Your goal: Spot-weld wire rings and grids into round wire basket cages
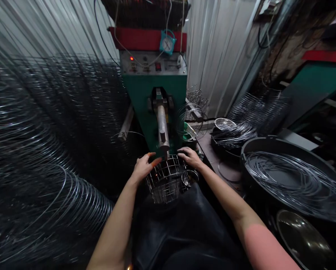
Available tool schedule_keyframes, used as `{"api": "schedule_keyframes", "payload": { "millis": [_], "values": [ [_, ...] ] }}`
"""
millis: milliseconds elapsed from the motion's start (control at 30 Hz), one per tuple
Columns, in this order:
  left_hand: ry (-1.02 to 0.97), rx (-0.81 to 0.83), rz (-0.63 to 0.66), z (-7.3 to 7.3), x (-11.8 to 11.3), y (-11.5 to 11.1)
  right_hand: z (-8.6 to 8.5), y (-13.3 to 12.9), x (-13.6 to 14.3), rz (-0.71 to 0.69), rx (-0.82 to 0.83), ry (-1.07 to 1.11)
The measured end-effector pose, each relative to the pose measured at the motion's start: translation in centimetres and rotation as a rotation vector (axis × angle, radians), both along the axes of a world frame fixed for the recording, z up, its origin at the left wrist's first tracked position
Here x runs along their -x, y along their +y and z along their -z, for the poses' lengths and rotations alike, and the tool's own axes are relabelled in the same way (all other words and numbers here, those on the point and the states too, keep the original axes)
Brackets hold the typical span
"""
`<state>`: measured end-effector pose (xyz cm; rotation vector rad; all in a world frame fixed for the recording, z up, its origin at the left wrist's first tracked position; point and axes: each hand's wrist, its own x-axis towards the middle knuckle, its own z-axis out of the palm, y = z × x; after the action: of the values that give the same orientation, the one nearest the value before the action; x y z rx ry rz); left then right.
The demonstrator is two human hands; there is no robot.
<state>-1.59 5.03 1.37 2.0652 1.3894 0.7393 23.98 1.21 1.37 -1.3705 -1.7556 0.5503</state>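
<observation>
A person works in a dim room with a ridged metal wall [218, 45] at the back. The wire basket [168, 180] is in the middle, low down, in front of a green machine [137, 92]. It sits just under the end of the machine's metal arm [162, 127] and close to the dark cloth [182, 225] on the person's lap.

The left hand [142, 167] is at the left side of the basket's top, with its thumb and fingers spread apart. The right hand [190, 157] is at the other side of the top, with its fingers bent — it is hard to tell if they grip the wire.

The machine has a red band [140, 39], a small red light [131, 58] and a blue round dial [167, 43]. Big piles of wire rings [83, 195] fill the left side of the room. On the right is a flat brown surface [207, 147], with a dark bowl of wires [235, 135] on it. Nearby is a big black tub [244, 148] with loops of wire [286, 180] inside — and a shiny round bowl [304, 238] is below it.
</observation>
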Motion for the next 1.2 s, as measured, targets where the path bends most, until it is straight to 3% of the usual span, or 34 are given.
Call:
{"api": "schedule_keyframes", "payload": {
  "millis": [100,200,367,500,600,667,767,933,1067,1200],
  "values": [
    [0.151,0.083,0.049,-1.0,-0.7,1.9,-0.4,3.6,0.9,-0.167,0.182,-0.072],
    [0.260,0.100,0.104,-1.3,-1.4,2.5,0.6,5.1,1.6,-0.276,0.337,-0.076],
    [0.361,-0.041,0.039,-1.0,-2.5,2.8,2.5,6.8,2.4,-0.194,0.273,-0.071],
    [0.383,-0.134,-0.084,-2.0,-2.6,2.9,2.4,8.5,2.8,-0.172,0.241,-0.090],
    [0.323,-0.154,0.061,-2.8,-1.5,1.8,1.9,8.7,2.4,-0.193,0.238,-0.100],
    [0.332,-0.126,0.201,-2.7,-0.9,0.7,1.6,8.3,1.9,-0.186,0.237,-0.108],
    [0.367,-0.140,0.302,-1.7,-0.4,-1.0,1.2,6.8,1.1,-0.184,0.248,-0.115],
    [0.397,-0.248,0.574,-0.6,0.3,-4.5,0.4,2.7,0.5,-0.257,0.280,-0.072],
    [0.458,-0.357,0.624,-2.1,2.4,-7.7,-0.5,-0.6,1.6,-0.276,0.322,0.001],
    [0.439,-0.422,0.574,-5.3,5.3,-10.9,-2.3,-2.8,3.2,-0.263,0.334,0.041]
  ]
}}
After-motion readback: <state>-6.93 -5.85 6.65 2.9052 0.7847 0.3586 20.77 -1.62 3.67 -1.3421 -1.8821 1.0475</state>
